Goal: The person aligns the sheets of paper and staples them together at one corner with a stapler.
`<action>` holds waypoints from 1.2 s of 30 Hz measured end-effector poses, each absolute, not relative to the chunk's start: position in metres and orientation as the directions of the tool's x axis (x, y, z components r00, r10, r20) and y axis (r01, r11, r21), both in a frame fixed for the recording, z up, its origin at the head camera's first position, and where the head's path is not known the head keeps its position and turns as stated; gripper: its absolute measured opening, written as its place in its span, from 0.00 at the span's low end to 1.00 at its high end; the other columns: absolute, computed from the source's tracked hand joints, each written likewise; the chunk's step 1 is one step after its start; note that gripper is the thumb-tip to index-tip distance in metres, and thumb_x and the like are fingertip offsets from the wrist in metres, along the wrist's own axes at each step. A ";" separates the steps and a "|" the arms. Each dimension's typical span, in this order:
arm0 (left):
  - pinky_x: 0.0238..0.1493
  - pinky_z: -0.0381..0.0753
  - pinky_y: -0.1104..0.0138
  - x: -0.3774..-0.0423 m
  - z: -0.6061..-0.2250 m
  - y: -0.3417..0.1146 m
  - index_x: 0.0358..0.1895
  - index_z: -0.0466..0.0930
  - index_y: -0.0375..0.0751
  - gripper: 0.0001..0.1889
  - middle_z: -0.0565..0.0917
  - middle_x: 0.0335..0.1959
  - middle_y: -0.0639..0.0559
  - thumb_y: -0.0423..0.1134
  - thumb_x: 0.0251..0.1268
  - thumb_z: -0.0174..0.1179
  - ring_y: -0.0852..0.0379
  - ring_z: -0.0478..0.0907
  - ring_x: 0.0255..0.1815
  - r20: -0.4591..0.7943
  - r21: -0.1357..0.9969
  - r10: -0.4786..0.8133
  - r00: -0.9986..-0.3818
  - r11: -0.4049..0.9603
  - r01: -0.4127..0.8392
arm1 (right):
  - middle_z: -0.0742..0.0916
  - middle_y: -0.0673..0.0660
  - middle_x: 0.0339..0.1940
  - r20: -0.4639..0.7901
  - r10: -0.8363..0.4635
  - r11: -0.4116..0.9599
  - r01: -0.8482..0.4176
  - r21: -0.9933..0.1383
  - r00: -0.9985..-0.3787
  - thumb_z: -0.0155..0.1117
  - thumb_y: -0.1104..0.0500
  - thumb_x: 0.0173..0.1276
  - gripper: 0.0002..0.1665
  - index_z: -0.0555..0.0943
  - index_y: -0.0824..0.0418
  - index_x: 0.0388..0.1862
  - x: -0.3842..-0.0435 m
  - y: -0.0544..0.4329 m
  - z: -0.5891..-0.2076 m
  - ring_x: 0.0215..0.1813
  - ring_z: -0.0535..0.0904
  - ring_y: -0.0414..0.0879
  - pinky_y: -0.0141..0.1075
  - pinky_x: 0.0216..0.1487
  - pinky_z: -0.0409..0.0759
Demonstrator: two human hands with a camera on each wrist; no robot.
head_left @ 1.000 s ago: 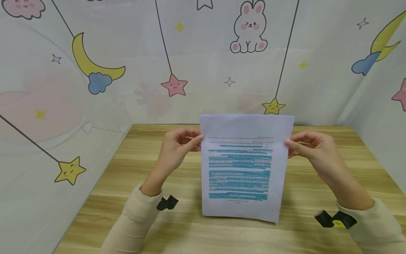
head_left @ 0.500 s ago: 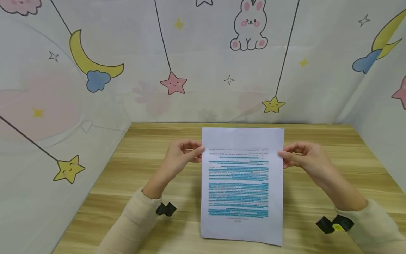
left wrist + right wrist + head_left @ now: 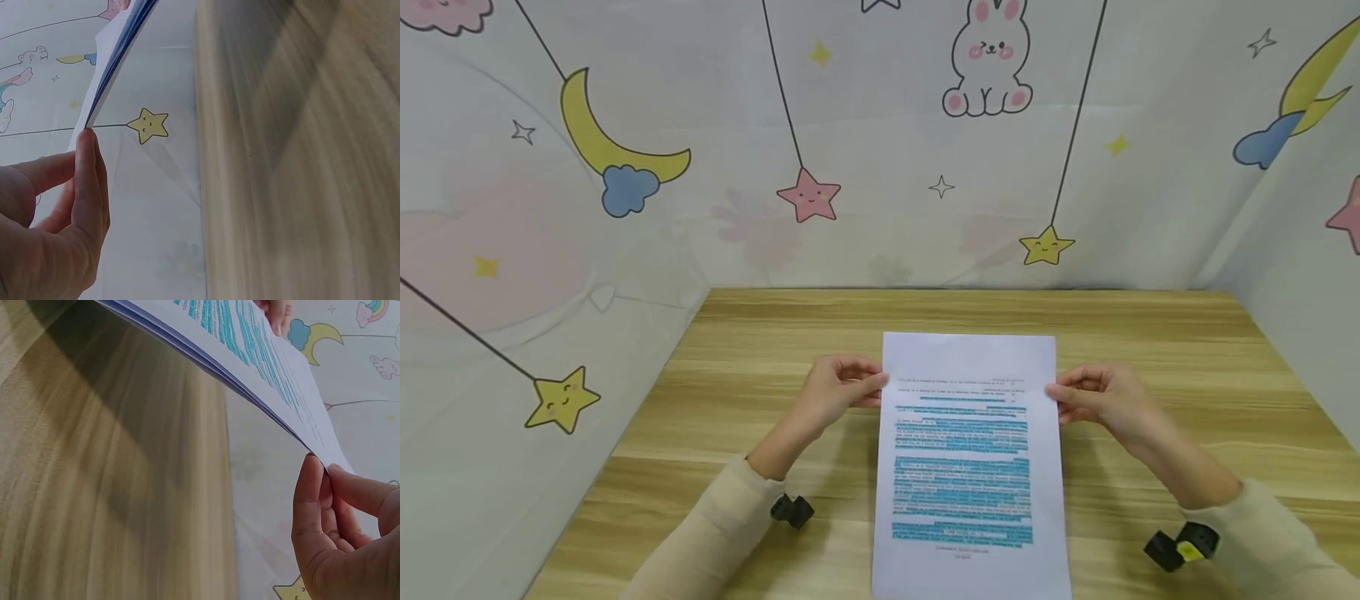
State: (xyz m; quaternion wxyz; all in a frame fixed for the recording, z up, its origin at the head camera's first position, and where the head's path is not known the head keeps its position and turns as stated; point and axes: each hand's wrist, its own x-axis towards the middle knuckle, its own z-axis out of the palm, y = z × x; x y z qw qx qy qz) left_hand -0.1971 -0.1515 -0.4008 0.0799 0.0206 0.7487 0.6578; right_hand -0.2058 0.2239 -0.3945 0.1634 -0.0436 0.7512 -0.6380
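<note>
A thin stack of printed paper sheets (image 3: 962, 467), its text marked with blue-green highlighting and facing upside down in the head view, is held up by both hands. My left hand (image 3: 842, 393) pinches the left edge near the top, thumb on the front and fingers behind. Opposite it, my right hand (image 3: 1101, 402) pinches the right edge at about the same height. Several loose layers show along the edge of the paper stack (image 3: 206, 359) in the right wrist view. From the left wrist, the paper stack (image 3: 115, 56) appears nearly edge-on, raised off the table.
A wood-grain table (image 3: 760, 333) lies beneath the hands. Behind it hangs a white cloth backdrop (image 3: 880, 125) printed with stars, moons and a rabbit, which also runs along the left and right sides. Black wrist cameras sit at both cuffs.
Both hands have lowered the paper stack toward the person, and its bottom edge has passed out of the head view. The sheets look less upright than before, and the grip is unchanged.
</note>
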 end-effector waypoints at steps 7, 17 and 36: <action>0.43 0.87 0.51 -0.197 -0.418 -0.152 0.44 0.82 0.22 0.10 0.86 0.33 0.39 0.28 0.65 0.66 0.54 0.86 0.29 -0.131 0.986 0.164 -0.978 0.127 -0.111 | 0.88 0.59 0.31 -0.221 -0.283 0.177 0.175 -0.968 -0.933 0.68 0.62 0.69 0.13 0.82 0.74 0.42 -0.206 0.223 -0.411 0.30 0.85 0.49 0.39 0.37 0.88; 0.38 0.89 0.57 -0.199 -0.437 -0.148 0.40 0.82 0.23 0.07 0.86 0.29 0.41 0.27 0.64 0.66 0.54 0.85 0.27 -0.197 0.971 0.169 -0.966 0.173 -0.168 | 0.88 0.59 0.31 -0.245 -0.286 0.219 0.186 -0.958 -0.926 0.67 0.65 0.70 0.14 0.81 0.78 0.42 -0.207 0.221 -0.429 0.29 0.85 0.48 0.40 0.36 0.88; 0.36 0.89 0.60 -0.192 -0.452 -0.142 0.41 0.78 0.23 0.05 0.83 0.28 0.43 0.23 0.66 0.62 0.55 0.83 0.28 -0.219 0.967 0.187 -0.958 0.174 -0.188 | 0.86 0.57 0.27 -0.333 -0.208 0.288 0.268 -0.919 -0.919 0.68 0.69 0.68 0.11 0.79 0.78 0.42 -0.205 0.212 -0.448 0.28 0.81 0.46 0.36 0.31 0.88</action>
